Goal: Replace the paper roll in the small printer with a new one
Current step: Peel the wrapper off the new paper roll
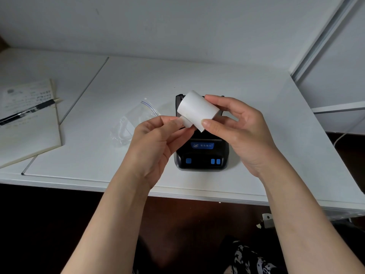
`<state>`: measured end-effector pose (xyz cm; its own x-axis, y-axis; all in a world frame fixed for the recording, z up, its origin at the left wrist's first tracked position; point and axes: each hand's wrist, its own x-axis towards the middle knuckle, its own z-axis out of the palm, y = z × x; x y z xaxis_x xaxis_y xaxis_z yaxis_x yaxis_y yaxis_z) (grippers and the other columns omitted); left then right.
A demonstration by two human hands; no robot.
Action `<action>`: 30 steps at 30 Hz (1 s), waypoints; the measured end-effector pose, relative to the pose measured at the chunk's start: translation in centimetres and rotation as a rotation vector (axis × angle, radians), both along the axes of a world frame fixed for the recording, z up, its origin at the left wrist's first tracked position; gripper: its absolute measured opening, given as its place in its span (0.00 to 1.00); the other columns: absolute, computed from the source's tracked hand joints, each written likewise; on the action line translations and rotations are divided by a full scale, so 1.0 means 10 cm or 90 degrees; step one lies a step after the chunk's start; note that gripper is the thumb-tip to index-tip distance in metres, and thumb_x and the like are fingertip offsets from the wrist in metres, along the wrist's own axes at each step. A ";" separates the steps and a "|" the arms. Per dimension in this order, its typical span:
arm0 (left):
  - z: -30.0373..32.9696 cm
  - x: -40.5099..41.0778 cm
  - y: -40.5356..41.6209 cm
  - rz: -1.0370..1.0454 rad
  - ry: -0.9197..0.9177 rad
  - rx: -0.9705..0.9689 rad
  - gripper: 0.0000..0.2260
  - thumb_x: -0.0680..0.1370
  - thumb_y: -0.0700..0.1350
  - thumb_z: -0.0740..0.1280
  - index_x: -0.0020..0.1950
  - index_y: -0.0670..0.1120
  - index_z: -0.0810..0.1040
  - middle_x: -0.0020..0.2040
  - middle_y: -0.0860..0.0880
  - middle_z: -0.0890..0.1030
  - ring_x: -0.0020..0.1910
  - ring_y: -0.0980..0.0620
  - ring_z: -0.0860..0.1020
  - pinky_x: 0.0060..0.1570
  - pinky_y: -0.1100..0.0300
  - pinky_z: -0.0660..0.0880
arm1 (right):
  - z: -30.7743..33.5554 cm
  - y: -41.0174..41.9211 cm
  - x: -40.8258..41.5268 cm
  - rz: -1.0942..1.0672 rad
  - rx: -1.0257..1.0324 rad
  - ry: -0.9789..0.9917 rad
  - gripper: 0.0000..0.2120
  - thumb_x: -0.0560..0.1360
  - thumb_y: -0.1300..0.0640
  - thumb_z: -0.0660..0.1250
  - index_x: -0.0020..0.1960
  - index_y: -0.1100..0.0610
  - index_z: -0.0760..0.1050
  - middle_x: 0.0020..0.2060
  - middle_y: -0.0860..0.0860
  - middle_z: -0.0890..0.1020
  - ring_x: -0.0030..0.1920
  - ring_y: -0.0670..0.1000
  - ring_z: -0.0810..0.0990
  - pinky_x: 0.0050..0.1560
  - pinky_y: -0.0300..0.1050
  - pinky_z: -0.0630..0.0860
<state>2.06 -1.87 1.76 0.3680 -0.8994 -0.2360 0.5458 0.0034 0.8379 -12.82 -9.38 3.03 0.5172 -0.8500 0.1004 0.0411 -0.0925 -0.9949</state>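
One white desk (pixel 197 76), grey wall (pixel 177 22).

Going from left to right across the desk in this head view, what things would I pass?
Pen on a notebook → clear plastic bag → left hand → paper roll above the black printer → right hand.

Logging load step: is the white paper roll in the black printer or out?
Out. The white paper roll is held above the black printer by the right hand; the left hand pinches its loose end.
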 end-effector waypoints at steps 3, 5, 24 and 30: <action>0.01 0.00 0.00 0.001 0.004 -0.001 0.04 0.75 0.33 0.65 0.41 0.37 0.77 0.41 0.41 0.85 0.50 0.42 0.83 0.50 0.58 0.80 | 0.00 0.00 0.00 0.000 -0.002 -0.004 0.20 0.70 0.66 0.73 0.57 0.48 0.79 0.53 0.45 0.82 0.50 0.46 0.84 0.45 0.35 0.78; 0.01 -0.01 0.00 0.003 0.005 0.000 0.04 0.75 0.33 0.64 0.41 0.37 0.77 0.41 0.41 0.84 0.49 0.43 0.83 0.50 0.58 0.80 | 0.00 0.01 0.01 0.005 -0.004 -0.011 0.20 0.69 0.68 0.73 0.56 0.50 0.79 0.51 0.44 0.82 0.50 0.45 0.84 0.45 0.34 0.78; 0.11 -0.04 0.02 -0.011 0.046 -0.052 0.17 0.73 0.38 0.68 0.62 0.37 0.76 0.45 0.42 0.83 0.38 0.48 0.83 0.42 0.64 0.79 | 0.03 -0.01 0.03 0.019 0.192 -0.108 0.07 0.78 0.60 0.62 0.47 0.56 0.79 0.45 0.55 0.85 0.43 0.54 0.85 0.45 0.46 0.81; 0.10 -0.03 0.03 -0.042 0.006 -0.039 0.15 0.74 0.39 0.68 0.60 0.38 0.78 0.47 0.43 0.83 0.37 0.50 0.82 0.42 0.65 0.78 | 0.04 -0.01 0.03 0.050 0.229 -0.102 0.09 0.73 0.51 0.65 0.47 0.57 0.77 0.44 0.54 0.85 0.43 0.54 0.85 0.45 0.46 0.81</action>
